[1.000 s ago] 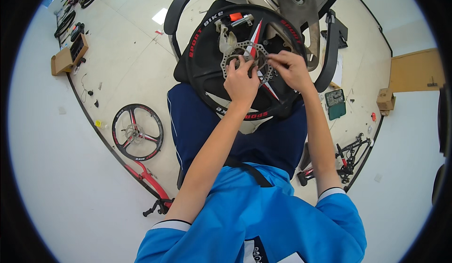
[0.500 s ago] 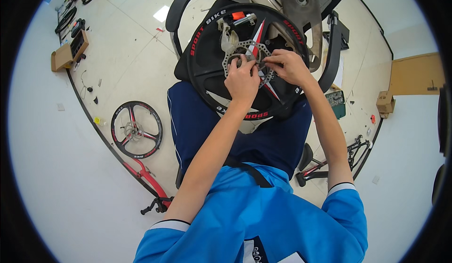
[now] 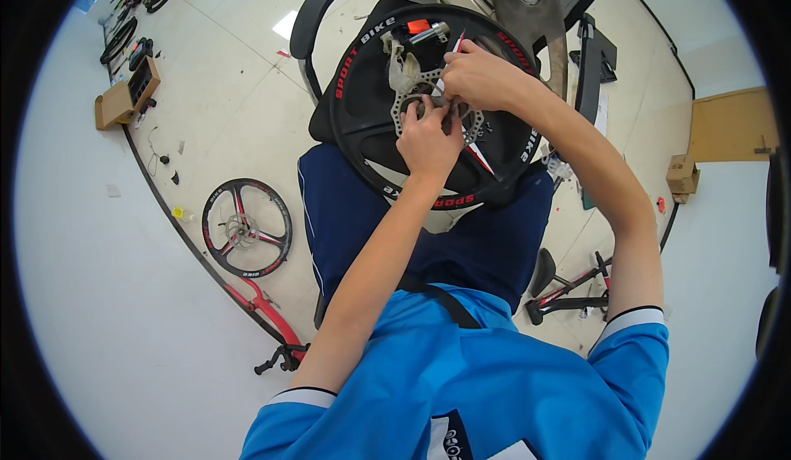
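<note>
A black bicycle wheel (image 3: 336,118) with red and white lettering lies flat across my lap and a black seat. At its hub sits a perforated metal brake disc (image 3: 475,122), partly covered by my hands. My left hand (image 3: 428,145) holds the disc near its centre, fingers bent and slightly apart. Bent over the upper right of the disc, my right hand (image 3: 478,79) has its fingers pinched together; what they hold is hidden. Small dark bolts (image 3: 486,129) lie beside the disc. Above it on the wheel are a crumpled clear plastic bag (image 3: 404,74) and a shiny metal cylinder (image 3: 430,35).
Black chair armrests (image 3: 303,27) flank the wheel. A second, smaller wheel (image 3: 247,227) and a red bike part (image 3: 276,318) lie on the floor at left. A dark bike frame (image 3: 568,291) is at lower right. Cardboard boxes (image 3: 111,107) stand by the wall.
My right hand has moved up and left over the disc, its forearm swinging outward and its wrist turning. My left hand stays at the hub. The view has shifted slightly.
</note>
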The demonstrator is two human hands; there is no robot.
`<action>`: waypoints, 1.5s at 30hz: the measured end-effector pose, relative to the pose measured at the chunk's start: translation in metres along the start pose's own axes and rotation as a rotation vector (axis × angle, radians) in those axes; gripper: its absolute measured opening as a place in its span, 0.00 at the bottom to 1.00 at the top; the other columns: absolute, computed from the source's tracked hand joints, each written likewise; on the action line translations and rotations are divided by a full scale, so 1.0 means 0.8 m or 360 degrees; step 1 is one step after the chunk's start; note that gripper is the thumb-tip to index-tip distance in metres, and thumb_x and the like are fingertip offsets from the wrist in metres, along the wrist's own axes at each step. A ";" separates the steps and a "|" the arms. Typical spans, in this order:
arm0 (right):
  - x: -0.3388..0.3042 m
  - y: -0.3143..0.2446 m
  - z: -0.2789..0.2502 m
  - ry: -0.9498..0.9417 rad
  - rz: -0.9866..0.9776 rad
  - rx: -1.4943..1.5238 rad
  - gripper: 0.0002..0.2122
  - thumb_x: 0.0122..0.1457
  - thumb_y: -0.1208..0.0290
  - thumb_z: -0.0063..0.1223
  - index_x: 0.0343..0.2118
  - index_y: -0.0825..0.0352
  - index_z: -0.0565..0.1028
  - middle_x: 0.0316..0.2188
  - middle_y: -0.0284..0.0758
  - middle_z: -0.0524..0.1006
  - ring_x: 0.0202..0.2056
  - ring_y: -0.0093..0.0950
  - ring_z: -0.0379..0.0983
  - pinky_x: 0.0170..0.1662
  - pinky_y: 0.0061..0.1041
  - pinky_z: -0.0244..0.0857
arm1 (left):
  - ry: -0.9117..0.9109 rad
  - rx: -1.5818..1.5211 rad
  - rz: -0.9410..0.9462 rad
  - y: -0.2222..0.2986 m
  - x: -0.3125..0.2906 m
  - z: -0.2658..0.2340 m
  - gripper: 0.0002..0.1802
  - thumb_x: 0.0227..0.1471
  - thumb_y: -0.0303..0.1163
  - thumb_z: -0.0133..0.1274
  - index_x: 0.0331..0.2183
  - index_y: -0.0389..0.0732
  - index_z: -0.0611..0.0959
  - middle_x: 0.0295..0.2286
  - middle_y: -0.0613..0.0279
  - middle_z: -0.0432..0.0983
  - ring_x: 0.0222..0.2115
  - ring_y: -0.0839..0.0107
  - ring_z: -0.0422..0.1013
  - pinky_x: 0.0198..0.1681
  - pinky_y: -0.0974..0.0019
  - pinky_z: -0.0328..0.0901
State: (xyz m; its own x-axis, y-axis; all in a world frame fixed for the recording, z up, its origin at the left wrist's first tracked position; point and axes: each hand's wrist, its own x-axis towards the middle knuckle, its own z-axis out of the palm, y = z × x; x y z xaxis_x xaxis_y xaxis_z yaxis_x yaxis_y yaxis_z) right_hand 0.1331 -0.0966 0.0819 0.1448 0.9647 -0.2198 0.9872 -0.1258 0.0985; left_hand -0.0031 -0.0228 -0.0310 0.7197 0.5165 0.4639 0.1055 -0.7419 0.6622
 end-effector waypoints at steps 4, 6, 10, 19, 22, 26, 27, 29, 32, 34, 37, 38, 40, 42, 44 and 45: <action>-0.005 0.022 0.008 0.0143 0.0013 0.0300 0.07 0.48 0.71 0.66 0.30 0.64 0.85 0.29 0.37 0.81 0.43 0.39 0.76 0.48 0.37 0.68 | 0.0016 0.0039 0.0037 -0.004 0.000 0.004 0.11 0.46 0.38 0.63 0.32 0.45 0.91 0.41 0.53 0.82 0.37 0.53 0.78 0.37 0.54 0.75; -0.028 0.019 0.003 0.0303 0.0205 0.0518 0.09 0.51 0.71 0.65 0.35 0.66 0.83 0.33 0.38 0.80 0.44 0.40 0.75 0.49 0.37 0.68 | 0.0011 0.0061 0.0049 -0.003 0.001 0.003 0.11 0.46 0.38 0.63 0.33 0.45 0.91 0.41 0.53 0.82 0.36 0.53 0.78 0.36 0.54 0.75; -0.077 0.014 0.015 0.0553 0.0465 0.0652 0.10 0.55 0.72 0.63 0.39 0.69 0.80 0.35 0.41 0.78 0.42 0.43 0.75 0.47 0.37 0.70 | -0.0024 0.0085 0.0041 -0.002 0.002 0.001 0.11 0.45 0.37 0.63 0.33 0.46 0.91 0.41 0.53 0.82 0.36 0.53 0.79 0.36 0.55 0.76; -0.115 -0.082 0.095 0.1078 0.1024 0.0679 0.06 0.57 0.72 0.62 0.32 0.68 0.77 0.25 0.40 0.77 0.31 0.41 0.76 0.34 0.39 0.70 | -0.0040 0.0105 0.0089 -0.004 0.004 0.001 0.11 0.44 0.36 0.63 0.33 0.45 0.91 0.42 0.51 0.83 0.36 0.53 0.79 0.37 0.55 0.76; -0.101 -0.122 0.113 0.1325 0.1356 0.0740 0.05 0.57 0.73 0.63 0.31 0.68 0.77 0.24 0.40 0.77 0.28 0.41 0.75 0.31 0.38 0.69 | -0.0053 0.0103 0.0120 -0.006 0.002 0.001 0.11 0.44 0.35 0.63 0.33 0.45 0.91 0.42 0.50 0.83 0.36 0.53 0.79 0.37 0.55 0.76; -0.090 -0.148 0.136 0.1450 0.1570 0.0846 0.05 0.57 0.74 0.64 0.31 0.70 0.78 0.24 0.42 0.78 0.27 0.41 0.76 0.31 0.37 0.69 | -0.0067 0.0066 0.0157 -0.010 0.000 0.002 0.11 0.44 0.34 0.63 0.33 0.43 0.91 0.42 0.49 0.83 0.36 0.52 0.79 0.37 0.56 0.76; -0.088 -0.152 0.140 0.1495 0.1606 0.0875 0.05 0.57 0.75 0.64 0.31 0.70 0.78 0.24 0.43 0.78 0.27 0.41 0.76 0.31 0.37 0.70 | -0.0069 0.0042 0.0165 -0.011 0.000 0.004 0.11 0.44 0.34 0.63 0.33 0.43 0.91 0.42 0.48 0.83 0.35 0.52 0.79 0.37 0.56 0.76; -0.081 -0.166 0.153 0.1624 0.1636 0.0923 0.05 0.56 0.76 0.64 0.31 0.70 0.79 0.25 0.44 0.79 0.27 0.42 0.77 0.30 0.36 0.70 | -0.0047 0.0067 0.0192 -0.012 -0.001 0.001 0.10 0.45 0.34 0.63 0.33 0.44 0.91 0.42 0.49 0.82 0.35 0.52 0.79 0.37 0.57 0.76; -0.086 -0.163 0.160 0.1604 0.1605 0.1004 0.06 0.56 0.75 0.65 0.32 0.71 0.80 0.25 0.46 0.80 0.27 0.43 0.79 0.31 0.34 0.71 | -0.0094 0.0040 0.0193 -0.019 -0.002 0.001 0.11 0.47 0.35 0.62 0.34 0.45 0.91 0.43 0.50 0.82 0.36 0.52 0.80 0.38 0.57 0.76; -0.098 -0.142 0.143 0.1368 0.1497 0.1265 0.06 0.57 0.74 0.64 0.32 0.71 0.80 0.26 0.46 0.80 0.26 0.41 0.79 0.31 0.32 0.71 | -0.0138 -0.0011 0.0143 -0.019 0.002 -0.004 0.12 0.48 0.37 0.62 0.35 0.45 0.91 0.43 0.51 0.82 0.37 0.52 0.80 0.39 0.57 0.76; -0.120 -0.107 0.105 0.1184 0.1294 0.1452 0.05 0.59 0.74 0.63 0.33 0.71 0.81 0.25 0.41 0.81 0.24 0.28 0.77 0.30 0.25 0.69 | -0.0273 -0.0092 0.0006 -0.014 0.004 -0.018 0.14 0.49 0.38 0.62 0.39 0.45 0.90 0.44 0.53 0.82 0.41 0.53 0.79 0.42 0.56 0.75; -0.125 -0.098 0.100 0.1392 0.1388 0.1772 0.06 0.61 0.73 0.62 0.34 0.71 0.80 0.25 0.39 0.82 0.25 0.26 0.77 0.30 0.23 0.69 | -0.0309 -0.0126 -0.0042 -0.015 0.005 -0.023 0.14 0.49 0.37 0.61 0.40 0.45 0.89 0.45 0.52 0.82 0.43 0.53 0.78 0.42 0.55 0.75; -0.128 -0.084 0.099 0.1772 0.1563 0.2098 0.07 0.64 0.72 0.58 0.38 0.71 0.79 0.27 0.37 0.82 0.26 0.22 0.77 0.31 0.21 0.70 | -0.0323 -0.0222 -0.0026 -0.023 0.007 -0.028 0.15 0.51 0.36 0.61 0.41 0.43 0.88 0.46 0.50 0.82 0.47 0.52 0.77 0.45 0.54 0.74; -0.122 -0.078 0.121 0.1851 0.1651 0.2235 0.09 0.68 0.72 0.52 0.44 0.73 0.72 0.28 0.39 0.82 0.27 0.22 0.78 0.31 0.20 0.71 | -0.0260 -0.0338 0.0026 -0.035 0.003 -0.026 0.15 0.51 0.34 0.60 0.42 0.41 0.87 0.46 0.50 0.81 0.49 0.52 0.76 0.49 0.54 0.73; -0.113 -0.084 0.166 0.1551 0.1643 0.2318 0.05 0.68 0.77 0.44 0.43 0.69 0.66 0.31 0.41 0.81 0.27 0.23 0.78 0.31 0.22 0.71 | -0.0292 -0.0453 0.0032 -0.032 0.005 -0.029 0.15 0.52 0.32 0.60 0.42 0.37 0.87 0.47 0.48 0.81 0.53 0.50 0.74 0.55 0.54 0.70; -0.108 -0.087 0.190 0.1335 0.1634 0.2314 0.05 0.66 0.79 0.42 0.43 0.68 0.64 0.32 0.42 0.80 0.29 0.24 0.79 0.31 0.23 0.71 | -0.0284 -0.0471 0.0055 -0.033 0.006 -0.030 0.15 0.52 0.32 0.60 0.42 0.37 0.87 0.47 0.48 0.81 0.53 0.50 0.74 0.55 0.54 0.69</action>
State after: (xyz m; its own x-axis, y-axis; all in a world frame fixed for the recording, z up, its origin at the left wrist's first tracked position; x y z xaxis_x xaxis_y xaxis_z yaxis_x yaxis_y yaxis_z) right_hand 0.0620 -0.2060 -0.0533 0.9694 0.2094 -0.1281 -0.0724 -0.2548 -0.9643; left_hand -0.0187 0.0095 -0.0318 0.8308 0.3908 0.3964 -0.1061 -0.5879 0.8019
